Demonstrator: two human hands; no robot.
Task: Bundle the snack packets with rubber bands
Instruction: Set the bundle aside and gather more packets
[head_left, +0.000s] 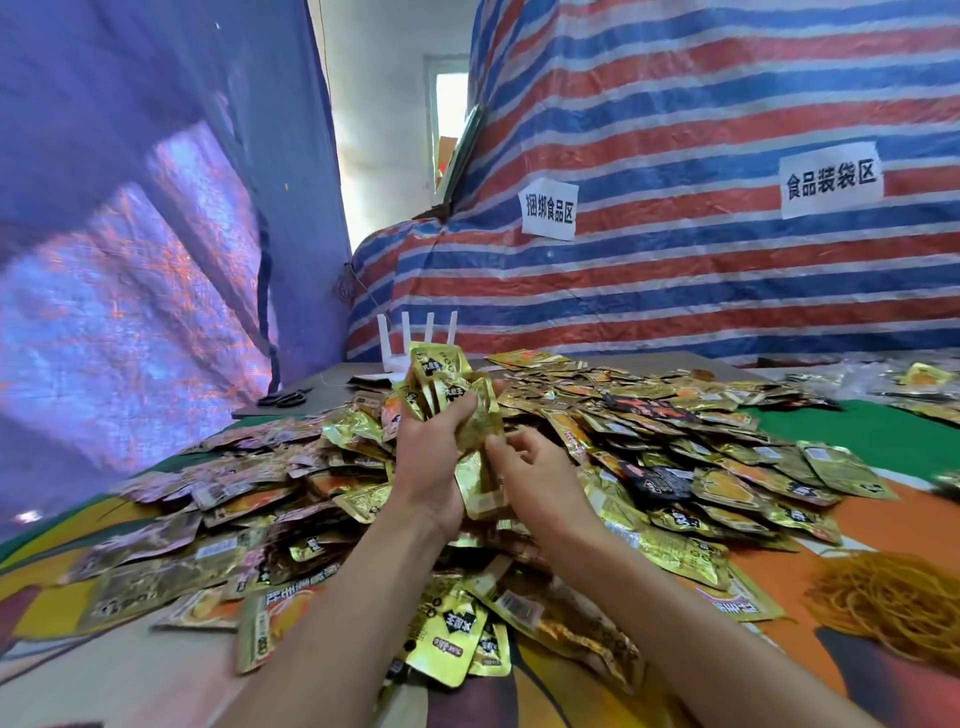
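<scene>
Snack packets (447, 384): seem light, slick foil, likely to fan. My left hand (431, 457) clamps the stack's middle; right hand (540, 473) curled at its edge, grip unclear. Spare rubber bands (893, 597) near right.

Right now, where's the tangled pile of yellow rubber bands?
The yellow rubber bands lie at the head view's lower right, on orange cloth, beside the heap of gold foil snack packets.

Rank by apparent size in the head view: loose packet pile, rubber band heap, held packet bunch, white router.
1. loose packet pile
2. rubber band heap, held packet bunch: alike, unranked
3. white router
</scene>
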